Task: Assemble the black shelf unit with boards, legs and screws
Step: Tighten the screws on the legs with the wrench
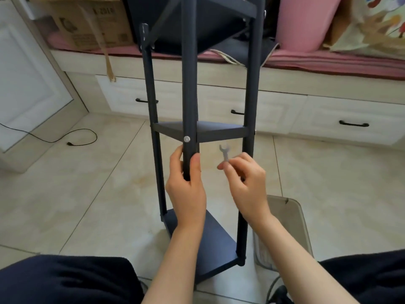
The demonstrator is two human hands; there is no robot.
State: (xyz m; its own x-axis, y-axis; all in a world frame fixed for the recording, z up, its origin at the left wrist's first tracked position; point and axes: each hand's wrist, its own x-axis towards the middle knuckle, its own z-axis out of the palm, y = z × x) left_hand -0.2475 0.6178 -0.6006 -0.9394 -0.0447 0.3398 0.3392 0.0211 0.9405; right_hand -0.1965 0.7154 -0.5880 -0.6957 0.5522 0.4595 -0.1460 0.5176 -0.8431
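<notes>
left hand [186, 183] gripping shelf leg [189, 84], right hand [247, 185] pinching small wrench [225, 152]

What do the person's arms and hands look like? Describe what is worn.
Both forearms are bare to the frame's lower edge, with no sleeves in view. The left hand and right hand carry no gloves, rings, watch or bracelet. Fingernails look short and unpainted.

- Cardboard box [87, 23], upper left, resting on the pink-covered ledge: dark printing on its front face, blurred. Top line looks like "2010" or similar, not confirmed.
- Same box: round logo and small code-like square printed lower down, both illegible.
- No other readable text, brand or number.
</notes>
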